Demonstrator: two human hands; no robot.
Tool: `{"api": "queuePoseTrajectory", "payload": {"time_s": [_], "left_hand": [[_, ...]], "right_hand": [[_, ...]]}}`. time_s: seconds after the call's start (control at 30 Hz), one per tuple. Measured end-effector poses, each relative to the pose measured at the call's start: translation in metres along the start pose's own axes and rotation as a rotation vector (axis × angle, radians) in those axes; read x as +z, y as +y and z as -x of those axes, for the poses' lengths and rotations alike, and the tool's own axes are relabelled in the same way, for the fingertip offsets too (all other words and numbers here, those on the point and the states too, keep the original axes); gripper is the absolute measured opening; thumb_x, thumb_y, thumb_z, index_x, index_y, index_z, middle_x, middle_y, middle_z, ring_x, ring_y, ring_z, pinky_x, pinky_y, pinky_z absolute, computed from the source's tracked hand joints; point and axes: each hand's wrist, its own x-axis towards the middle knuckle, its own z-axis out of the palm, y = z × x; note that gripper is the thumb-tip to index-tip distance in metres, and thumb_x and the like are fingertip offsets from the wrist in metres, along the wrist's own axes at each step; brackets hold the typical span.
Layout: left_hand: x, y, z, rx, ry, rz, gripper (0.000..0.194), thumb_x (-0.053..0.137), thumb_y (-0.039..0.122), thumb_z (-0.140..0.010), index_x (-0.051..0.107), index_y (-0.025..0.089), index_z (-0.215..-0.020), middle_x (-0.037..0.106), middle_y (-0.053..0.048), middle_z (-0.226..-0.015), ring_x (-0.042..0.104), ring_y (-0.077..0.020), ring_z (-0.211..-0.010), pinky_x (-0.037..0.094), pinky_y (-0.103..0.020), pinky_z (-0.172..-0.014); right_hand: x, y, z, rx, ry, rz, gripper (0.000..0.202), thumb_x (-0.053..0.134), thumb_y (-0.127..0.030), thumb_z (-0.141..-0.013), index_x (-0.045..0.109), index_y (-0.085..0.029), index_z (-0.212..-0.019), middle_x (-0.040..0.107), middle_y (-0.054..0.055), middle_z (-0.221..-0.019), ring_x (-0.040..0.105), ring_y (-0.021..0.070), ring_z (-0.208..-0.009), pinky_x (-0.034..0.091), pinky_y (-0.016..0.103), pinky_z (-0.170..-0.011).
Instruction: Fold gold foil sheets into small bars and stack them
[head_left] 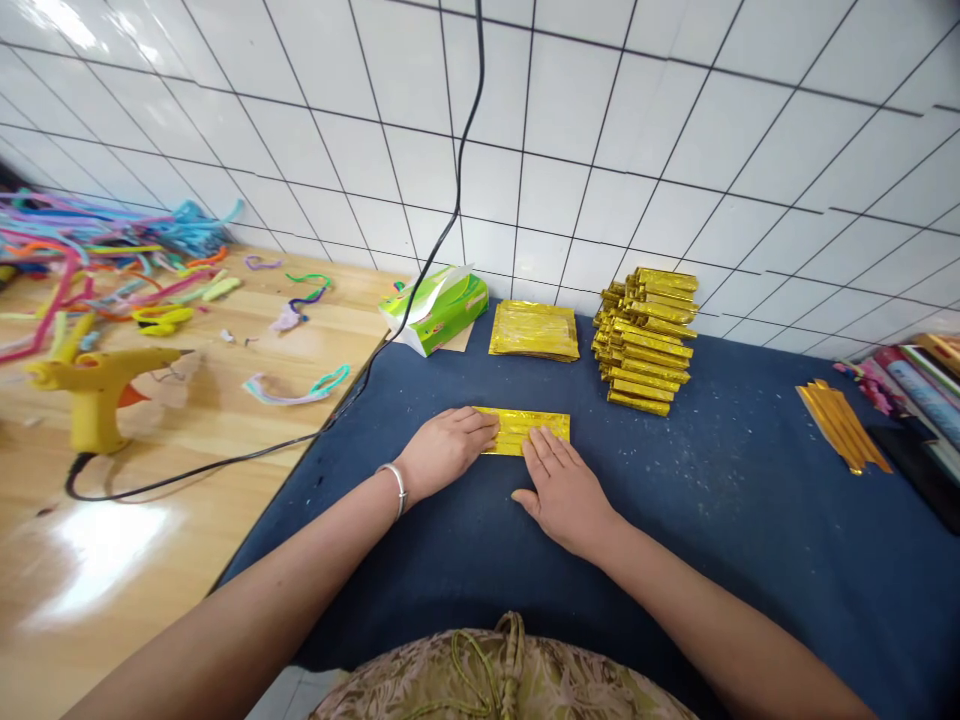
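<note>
A gold foil sheet with long creases (514, 420) lies flat on the dark blue cloth in front of me. My left hand (448, 447) rests on its left end, fingers stretched out and a bracelet at the wrist. Across its lower right part my right hand (566, 485) lies with fingers extended and thumb out to the side. Both palms face down, and parts of the sheet are hidden under the fingers. Just behind it sits a flat stack of similar gold sheets (534, 330). To the right of that stack rises a pile of folded gold foil strips (646, 340).
A green tissue pack (442, 310) stands near the wall. On the wooden table at left are a yellow glue gun (97, 395), its black cord (225, 462) and many pipe cleaners (97, 250). At right lie orange-gold strips (844, 425) and books (919, 385).
</note>
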Motion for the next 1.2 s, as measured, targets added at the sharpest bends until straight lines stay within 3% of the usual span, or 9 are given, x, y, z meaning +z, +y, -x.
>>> {"api": "queuePoseTrajectory", "payload": {"time_s": [0.3, 0.53, 0.7, 0.9, 1.03, 1.2], "left_hand": [[-0.004, 0.001, 0.002, -0.015, 0.0, -0.013, 0.031, 0.04, 0.031, -0.095, 0.059, 0.019, -0.116, 0.061, -0.006, -0.118, 0.055, -0.0186, -0.103, 0.041, -0.034, -0.085], [-0.006, 0.003, 0.01, -0.053, 0.002, -0.045, 0.032, 0.038, 0.032, -0.095, 0.059, 0.02, -0.116, 0.061, -0.005, -0.118, 0.055, -0.0191, -0.102, 0.041, -0.034, -0.083], [-0.007, 0.003, 0.01, -0.036, -0.006, -0.039, 0.031, 0.038, 0.032, -0.095, 0.06, 0.02, -0.113, 0.061, -0.006, -0.115, 0.054, -0.0193, -0.102, 0.041, -0.035, -0.084], [-0.003, 0.001, 0.011, -0.101, -0.041, -0.059, 0.019, 0.05, 0.023, -0.087, 0.064, 0.014, -0.095, 0.063, -0.011, -0.099, 0.054, -0.0225, -0.1, 0.041, -0.037, -0.087], [-0.003, 0.0, 0.012, -0.076, -0.03, -0.005, 0.022, 0.047, 0.024, -0.089, 0.063, 0.016, -0.102, 0.063, -0.008, -0.105, 0.054, -0.0206, -0.1, 0.041, -0.036, -0.087], [-0.004, 0.0, 0.012, -0.059, 0.022, 0.032, 0.031, 0.039, 0.032, -0.094, 0.06, 0.022, -0.115, 0.062, -0.006, -0.115, 0.055, -0.0184, -0.101, 0.04, -0.034, -0.084]], "right_hand": [[0.005, -0.001, 0.0, 0.005, -0.053, -0.032, 0.07, 0.034, -0.054, -0.09, 0.032, -0.005, -0.14, 0.024, 0.016, -0.149, 0.014, 0.027, -0.14, 0.016, 0.042, -0.115], [-0.008, 0.01, -0.004, -0.032, -0.021, -0.184, 0.057, 0.029, -0.047, -0.094, 0.038, -0.01, -0.137, 0.034, 0.013, -0.145, 0.024, 0.0222, -0.138, 0.022, 0.041, -0.113], [-0.015, 0.002, -0.043, 0.056, 0.115, -0.356, 0.052, 0.023, -0.038, -0.096, 0.039, -0.009, -0.136, 0.036, 0.014, -0.144, 0.026, 0.0193, -0.137, 0.024, 0.039, -0.112], [0.01, -0.037, -0.093, 0.081, 0.08, -0.497, 0.064, 0.016, -0.05, -0.095, 0.032, -0.008, -0.139, 0.033, 0.015, -0.145, 0.026, 0.0203, -0.136, 0.024, 0.039, -0.111], [0.016, -0.034, -0.08, 0.094, 0.033, -0.402, 0.067, 0.016, -0.055, -0.093, 0.023, -0.012, -0.143, 0.028, 0.011, -0.149, 0.021, 0.0204, -0.138, 0.017, 0.041, -0.113], [0.01, -0.007, -0.049, 0.082, -0.036, -0.194, 0.065, 0.017, -0.054, -0.093, 0.026, -0.014, -0.143, 0.021, 0.009, -0.151, 0.013, 0.0205, -0.14, 0.012, 0.04, -0.114]]}}
